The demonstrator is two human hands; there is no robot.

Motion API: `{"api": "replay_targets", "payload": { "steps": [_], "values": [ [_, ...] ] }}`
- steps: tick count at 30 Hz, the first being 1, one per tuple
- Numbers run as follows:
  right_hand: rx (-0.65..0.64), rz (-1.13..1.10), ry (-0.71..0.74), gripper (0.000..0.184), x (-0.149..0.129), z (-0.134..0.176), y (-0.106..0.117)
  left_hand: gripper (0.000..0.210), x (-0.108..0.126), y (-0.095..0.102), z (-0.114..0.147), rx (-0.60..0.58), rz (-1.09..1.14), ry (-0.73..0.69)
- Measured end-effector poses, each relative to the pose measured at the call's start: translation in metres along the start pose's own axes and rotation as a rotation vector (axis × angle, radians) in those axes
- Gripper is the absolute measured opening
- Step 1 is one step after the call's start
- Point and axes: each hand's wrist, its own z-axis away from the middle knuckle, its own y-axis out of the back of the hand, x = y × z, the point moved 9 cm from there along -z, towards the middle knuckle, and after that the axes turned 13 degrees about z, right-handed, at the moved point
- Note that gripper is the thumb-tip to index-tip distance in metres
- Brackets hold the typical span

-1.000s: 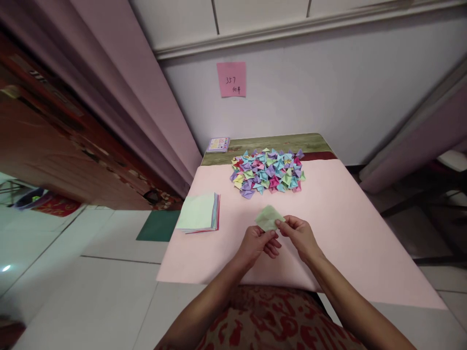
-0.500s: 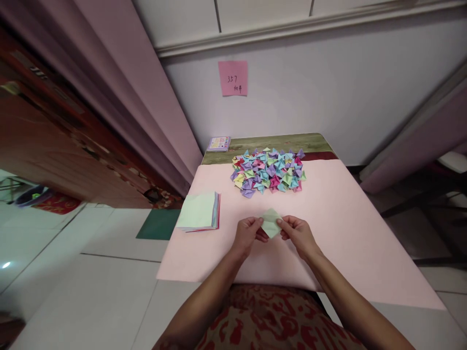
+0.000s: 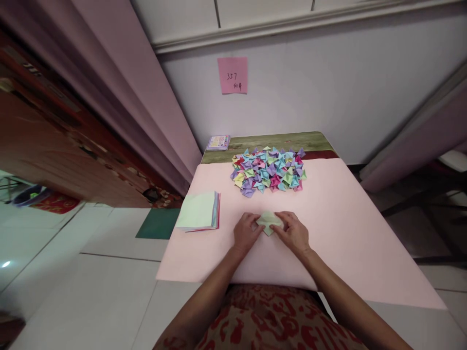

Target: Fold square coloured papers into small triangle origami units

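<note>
A pale green piece of origami paper [image 3: 269, 221], turned corner-up like a diamond and creased across, lies low over the pink table cover. My left hand [image 3: 248, 230] pinches its left corner between thumb and fingers. At the right corner, my right hand [image 3: 293, 231] grips it the same way, with the thumb pressing on the paper. Beyond both hands spreads a heap of folded paper pieces [image 3: 269, 171] in purple, blue, green, yellow and pink. Left of my left hand sits a stack of square paper [image 3: 198, 211], a pale green sheet on top.
A pink sheet [image 3: 350, 233] covers most of the table, its green far end [image 3: 310, 142] showing. A small printed pack [image 3: 218, 142] lies at the back left corner. On the wall hangs a pink note [image 3: 232, 76]. A purple curtain [image 3: 160, 97] borders the table's left side.
Both hands have lowered the green paper toward the table and turned over it, thumbs now nearer me. The paper looks flatter. The heap and the stack stay put.
</note>
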Motion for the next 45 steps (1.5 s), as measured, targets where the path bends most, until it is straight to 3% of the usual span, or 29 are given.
{"api": "replay_targets", "payload": {
  "steps": [9, 17, 21, 25, 30, 36, 42, 45],
  "values": [
    [0.037, -0.267, 0.072, 0.018, -0.001, 0.007, 0.002, 0.013, -0.006, 0.001, 0.006, 0.025, 0.140, 0.011],
    [-0.070, -0.121, 0.052, 0.023, -0.008, 0.008, 0.000, 0.025, 0.014, -0.012, 0.014, -0.117, -0.113, -0.125],
    [-0.104, -0.057, 0.040, 0.018, -0.010, 0.007, -0.002, 0.017, 0.031, -0.020, 0.020, -0.178, -0.231, -0.213],
    [-0.125, 0.006, -0.047, 0.022, -0.007, -0.002, -0.002, 0.008, 0.029, -0.020, 0.012, -0.167, -0.261, -0.116],
    [-0.306, 0.117, -0.111, 0.030, -0.008, -0.018, -0.007, 0.052, 0.020, -0.024, -0.011, -0.246, -0.307, 0.067],
    [-0.409, 0.156, -0.122, 0.023, -0.008, -0.023, -0.012, 0.043, 0.015, -0.027, -0.027, -0.351, -0.325, 0.227],
    [-0.329, 0.010, -0.101, 0.012, -0.011, -0.021, -0.004, 0.010, 0.024, -0.025, -0.029, -0.309, -0.279, 0.090],
    [-0.159, -0.037, -0.053, 0.011, -0.018, -0.031, 0.013, 0.005, 0.039, -0.015, -0.038, -0.184, -0.328, -0.070]
  ]
}}
